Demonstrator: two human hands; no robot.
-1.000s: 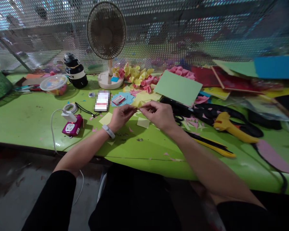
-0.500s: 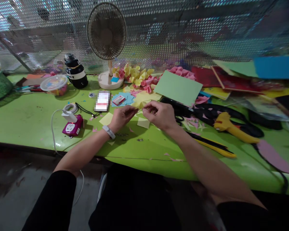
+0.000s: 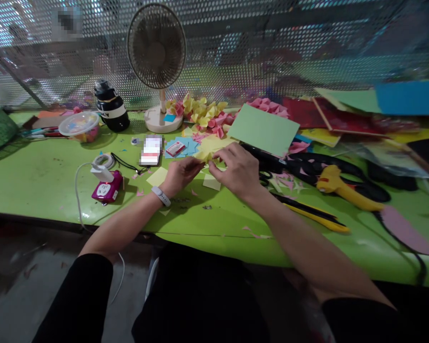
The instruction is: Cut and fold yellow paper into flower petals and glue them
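Over the middle of the green table, my left hand (image 3: 183,175) pinches a small piece of yellow paper (image 3: 208,158) between thumb and fingers. From the other side, my right hand (image 3: 238,172) curls its thumb and index finger around the same piece. Its exact shape is partly hidden by the fingertips. Beneath the hands lies a pale yellow paper square (image 3: 211,182), and another yellow square (image 3: 157,176) is beside my left wrist. Behind the fingers are larger yellow sheets (image 3: 218,143) and blue paper squares (image 3: 189,146) with a small red-and-white box (image 3: 175,148) on them.
A fan (image 3: 157,52) stands at the back beside folded yellow and pink paper pieces (image 3: 203,112). Left are a phone (image 3: 152,150), a purple power socket (image 3: 107,187), a black bottle (image 3: 111,109) and a plastic tub (image 3: 79,126). Right lie a yellow glue gun (image 3: 346,189) and a yellow-black cutter (image 3: 314,216).
My right hand has risen slightly, its index finger lifting and parting a little from the thumb. My left hand keeps its pinch on the yellow paper. The view has shifted slightly.
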